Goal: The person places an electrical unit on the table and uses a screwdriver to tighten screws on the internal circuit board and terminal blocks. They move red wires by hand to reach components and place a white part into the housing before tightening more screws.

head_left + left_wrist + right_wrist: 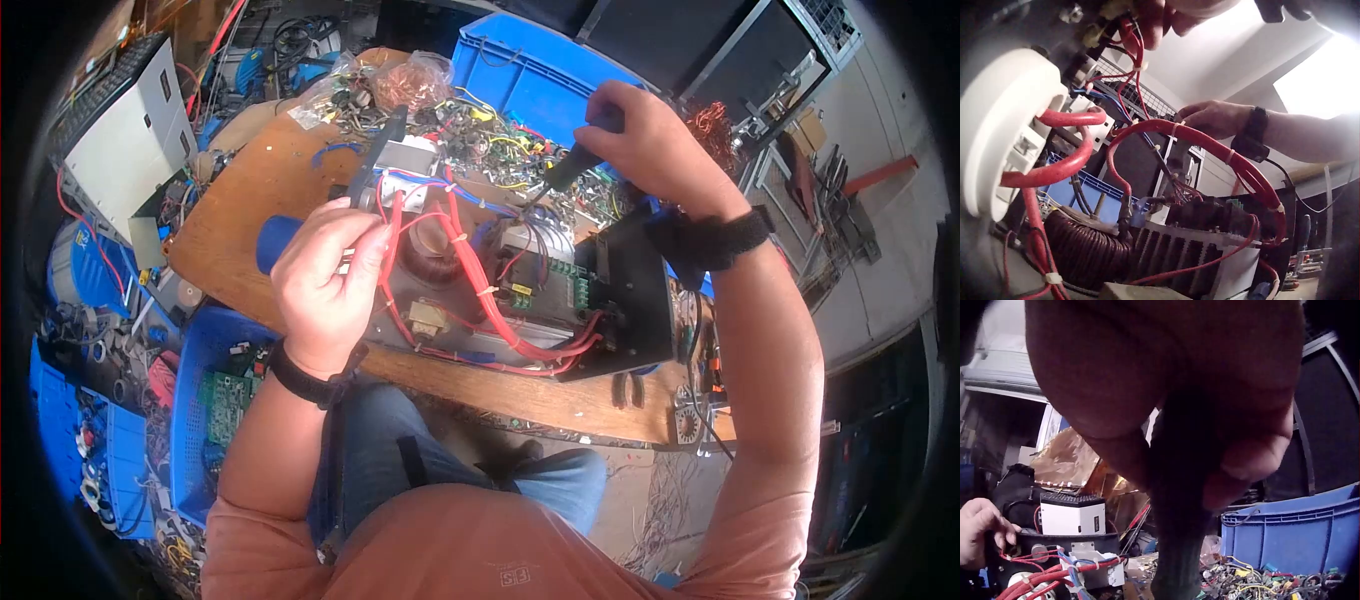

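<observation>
An opened device with a black end panel (635,300), thick red cables (470,265), a copper coil (432,262) and a green terminal board (560,288) lies on the wooden table (235,215). My right hand (655,145) grips a dark-handled tool (572,168), its shaft angled down toward the wires by the white block; the tool (1175,550) fills the middle of the right wrist view. At the device's left end my left hand (330,270) pinches thin red wires, also visible in the left wrist view, where its fingertips (1150,34) touch the wires (1138,56).
Behind the device lie a heap of mixed wire scraps (500,140) and a blue crate (535,75). A blue basket (190,400) with circuit boards stands at the left below the table. Pliers (628,388) rest near the front edge. A blue cylinder (275,243) is beside my left hand.
</observation>
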Demonstrator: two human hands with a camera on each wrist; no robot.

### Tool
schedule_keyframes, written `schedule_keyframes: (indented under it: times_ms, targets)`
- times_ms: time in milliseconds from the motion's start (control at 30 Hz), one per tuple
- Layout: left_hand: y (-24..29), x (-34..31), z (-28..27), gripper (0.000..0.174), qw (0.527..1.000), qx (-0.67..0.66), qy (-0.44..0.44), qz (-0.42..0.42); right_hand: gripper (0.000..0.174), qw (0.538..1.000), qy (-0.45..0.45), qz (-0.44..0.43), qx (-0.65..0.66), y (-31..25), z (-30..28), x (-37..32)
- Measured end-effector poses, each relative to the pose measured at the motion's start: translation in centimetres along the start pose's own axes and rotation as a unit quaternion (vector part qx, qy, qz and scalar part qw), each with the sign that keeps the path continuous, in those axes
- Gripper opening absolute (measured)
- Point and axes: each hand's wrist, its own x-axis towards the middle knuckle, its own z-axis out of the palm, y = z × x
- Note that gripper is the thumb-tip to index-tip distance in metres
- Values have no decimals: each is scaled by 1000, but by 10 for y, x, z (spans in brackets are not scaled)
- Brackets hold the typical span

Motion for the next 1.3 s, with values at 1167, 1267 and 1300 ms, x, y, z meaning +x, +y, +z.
schedule_keyframes:
  times_ms: [1167,1267,1300]
  targets:
    - [-5,2,2,10,999,-1,19,32,23,992,-91,-65,57,15,-10,12]
    - [-5,2,3,11,999,1,23,31,22,993,-81,-78,42,17,-10,11]
    - [-4,3,3,10,999,-1,22,29,22,993,-75,-83,30,16,-10,11]
